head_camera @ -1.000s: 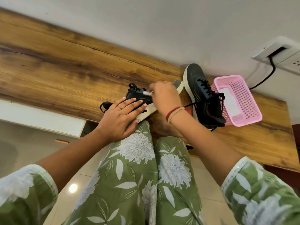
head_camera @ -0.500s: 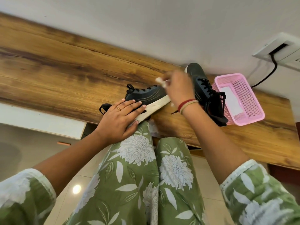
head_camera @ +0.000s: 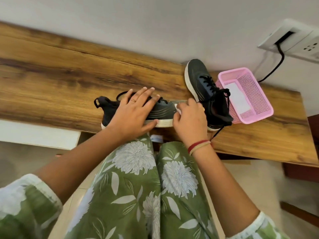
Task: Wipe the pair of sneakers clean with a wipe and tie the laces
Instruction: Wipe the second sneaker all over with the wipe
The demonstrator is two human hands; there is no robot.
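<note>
A black sneaker with a white sole [head_camera: 162, 112] stands upright near the front edge of the wooden table [head_camera: 60, 75], toe to the right. My left hand [head_camera: 133, 111] rests flat on its top and side, thumb against the sole. At the toe, my right hand [head_camera: 189, 121] holds a small white wipe [head_camera: 177, 109], mostly hidden by the fingers. The second black sneaker [head_camera: 207, 94] lies to the right, toe pointing away, laces loose.
A pink mesh basket [head_camera: 255, 94] holding a white sheet sits right of the second sneaker. A wall socket with a black cable [head_camera: 279, 54] is at the upper right. My green floral lap lies under the table edge.
The near sneaker went from tilted on its side to upright on its sole. My left hand moved onto its top. My right hand came from the far side to the toe.
</note>
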